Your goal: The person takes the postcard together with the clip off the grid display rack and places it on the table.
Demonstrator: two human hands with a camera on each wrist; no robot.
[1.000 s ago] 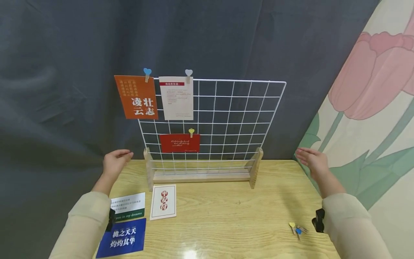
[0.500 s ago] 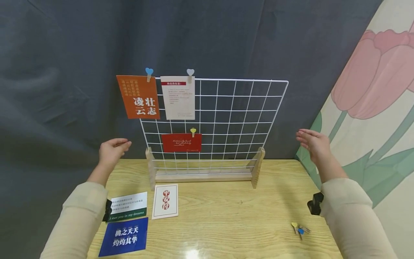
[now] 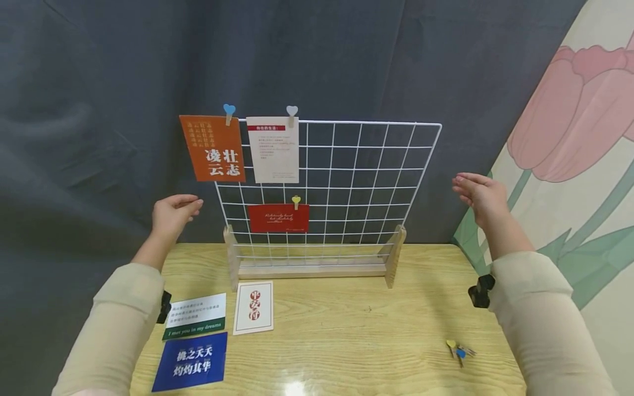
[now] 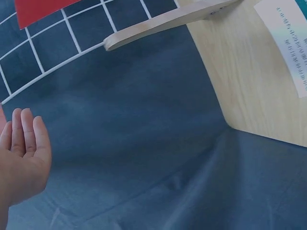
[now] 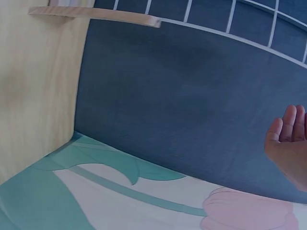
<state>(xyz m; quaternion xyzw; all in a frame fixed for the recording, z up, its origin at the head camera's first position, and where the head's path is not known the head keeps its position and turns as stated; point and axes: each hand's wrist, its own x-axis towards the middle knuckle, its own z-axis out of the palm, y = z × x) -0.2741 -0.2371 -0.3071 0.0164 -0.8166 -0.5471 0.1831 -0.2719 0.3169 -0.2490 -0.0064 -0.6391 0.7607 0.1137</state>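
My left hand is raised left of a white wire grid rack, apart from it and holding nothing. On the other side, my right hand hovers with relaxed, nearly straight fingers, also empty. Clipped to the grid are an orange card under a blue heart clip, a white card under a white heart clip, and lower down a red card with a yellow heart clip. Both wrist views show open palms, the left hand and the right hand.
On the wooden table at left lie a white-and-green card, a blue card and a white card with red print. Several small clips lie at right. Wooden feet support the grid before a dark curtain.
Both hands have risen beside the grid, the right one more than the left. The view shifted slightly at first. Cards and clips keep their places.
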